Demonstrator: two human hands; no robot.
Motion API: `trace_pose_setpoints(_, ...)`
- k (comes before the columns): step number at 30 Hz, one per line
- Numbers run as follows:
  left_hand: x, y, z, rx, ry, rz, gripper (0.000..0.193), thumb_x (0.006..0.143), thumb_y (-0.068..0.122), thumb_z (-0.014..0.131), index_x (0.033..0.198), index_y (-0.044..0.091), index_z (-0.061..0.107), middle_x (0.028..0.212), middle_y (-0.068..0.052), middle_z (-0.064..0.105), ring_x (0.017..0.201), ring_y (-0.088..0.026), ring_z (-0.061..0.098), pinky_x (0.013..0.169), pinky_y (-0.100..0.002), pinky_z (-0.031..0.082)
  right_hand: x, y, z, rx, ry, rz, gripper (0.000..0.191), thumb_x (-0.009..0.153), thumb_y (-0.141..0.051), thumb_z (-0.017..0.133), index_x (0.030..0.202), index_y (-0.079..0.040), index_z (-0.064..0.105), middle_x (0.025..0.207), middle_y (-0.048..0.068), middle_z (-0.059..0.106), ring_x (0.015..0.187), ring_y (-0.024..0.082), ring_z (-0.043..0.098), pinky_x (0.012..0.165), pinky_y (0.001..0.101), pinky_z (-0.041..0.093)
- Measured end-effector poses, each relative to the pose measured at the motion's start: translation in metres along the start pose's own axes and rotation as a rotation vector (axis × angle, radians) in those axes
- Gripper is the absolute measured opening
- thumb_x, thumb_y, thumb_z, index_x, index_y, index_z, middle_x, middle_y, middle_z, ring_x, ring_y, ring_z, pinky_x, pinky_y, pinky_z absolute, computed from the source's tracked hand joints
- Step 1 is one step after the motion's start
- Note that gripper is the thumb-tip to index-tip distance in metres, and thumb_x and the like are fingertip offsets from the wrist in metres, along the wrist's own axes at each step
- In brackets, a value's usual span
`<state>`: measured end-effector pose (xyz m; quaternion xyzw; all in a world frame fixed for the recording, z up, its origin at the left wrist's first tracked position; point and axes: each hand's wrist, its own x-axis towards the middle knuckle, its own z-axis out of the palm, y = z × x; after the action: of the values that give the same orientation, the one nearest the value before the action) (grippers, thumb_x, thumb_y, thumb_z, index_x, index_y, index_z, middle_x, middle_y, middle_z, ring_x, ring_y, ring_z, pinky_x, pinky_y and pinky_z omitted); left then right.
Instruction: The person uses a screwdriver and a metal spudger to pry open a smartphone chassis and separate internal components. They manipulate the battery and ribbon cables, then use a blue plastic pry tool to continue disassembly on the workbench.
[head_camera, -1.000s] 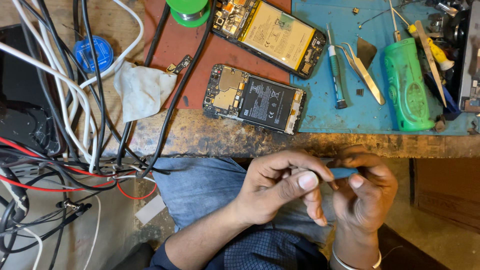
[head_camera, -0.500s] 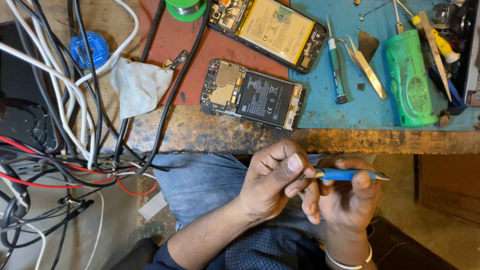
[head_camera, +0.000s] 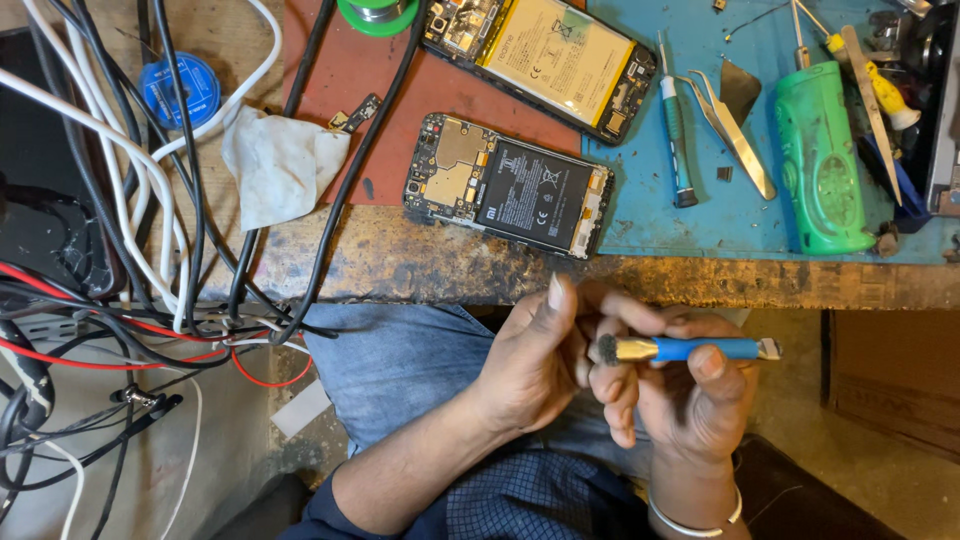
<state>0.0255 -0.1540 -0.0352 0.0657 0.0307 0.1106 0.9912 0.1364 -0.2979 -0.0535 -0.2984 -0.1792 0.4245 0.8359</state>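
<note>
Both my hands are below the bench edge, over my lap. My right hand (head_camera: 695, 400), with a metal bangle on the wrist, holds a small brush (head_camera: 700, 348) level; it has a blue handle, a gold ferrule and a dark bristle tip pointing left. My left hand (head_camera: 535, 360) is curled beside it, its fingers touching the bristle end. On the bench above lies an opened phone (head_camera: 510, 185) with a black battery, and a second opened phone (head_camera: 545, 50) with a yellow battery lies further back.
A blue mat (head_camera: 760, 215) carries a screwdriver (head_camera: 678, 125), tweezers (head_camera: 735, 130) and a green tool (head_camera: 820, 160). A red mat (head_camera: 400, 90), a white rag (head_camera: 275, 165), a blue solder-wick reel (head_camera: 180, 90) and a tangle of cables (head_camera: 130, 250) fill the left side.
The brush was hidden between my fingers a second ago, and now its blue handle and bristle tip show. My left fingers have opened away from the handle to the tip.
</note>
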Motion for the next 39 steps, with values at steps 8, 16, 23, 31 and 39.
trace_pose_setpoints(8,-0.007,0.005,0.005,0.714,-0.025,0.230,0.038,0.109,0.037,0.062,0.115,0.001,0.050,0.096,-0.008,0.060,0.075,-0.014,0.064,0.066,-0.030,0.055,-0.006,0.003,-0.012,-0.125,0.111,-0.163,0.028,0.099,-0.016,0.079,0.119,0.002,0.071,0.100,0.024,0.066,0.083,0.030,0.065,0.075,0.0378,0.055)
trace_pose_setpoints(16,-0.013,0.011,-0.001,1.009,-0.028,0.230,0.041,0.115,0.039,0.048,0.095,0.003,0.054,0.074,-0.001,0.057,0.061,-0.007,0.058,0.058,-0.025,0.046,-0.008,0.003,-0.006,-0.311,0.025,-0.239,0.017,0.096,-0.006,0.081,0.111,-0.002,0.073,0.105,0.015,0.061,0.093,0.023,0.059,0.084,0.0343,0.052)
trace_pose_setpoints(23,-0.013,0.007,-0.002,0.581,-0.073,0.098,0.035,0.117,0.032,0.046,0.101,0.002,0.049,0.083,-0.007,0.053,0.063,-0.013,0.056,0.059,-0.029,0.047,-0.007,0.002,-0.006,-0.176,0.117,-0.138,0.037,0.087,-0.022,0.081,0.114,0.000,0.071,0.103,0.020,0.064,0.093,0.030,0.064,0.079,0.0407,0.058)
trace_pose_setpoints(31,-0.014,0.001,-0.003,0.390,-0.096,-0.014,0.033,0.118,0.029,0.041,0.102,0.001,0.049,0.083,-0.007,0.050,0.063,-0.018,0.058,0.057,-0.030,0.048,-0.013,0.006,-0.036,-0.128,0.184,-0.107,0.032,0.096,-0.022,0.080,0.106,0.007,0.071,0.092,0.026,0.070,0.076,0.031,0.068,0.071,0.0387,0.057)
trace_pose_setpoints(39,-0.012,0.000,-0.010,0.414,-0.139,0.000,0.033,0.119,0.030,0.042,0.106,0.001,0.051,0.082,-0.006,0.049,0.062,-0.018,0.057,0.057,-0.030,0.048,-0.019,0.005,-0.043,0.004,0.127,-0.044,0.028,0.100,-0.014,0.078,0.111,0.010,0.069,0.078,0.023,0.071,0.066,0.027,0.069,0.063,0.0365,0.058)
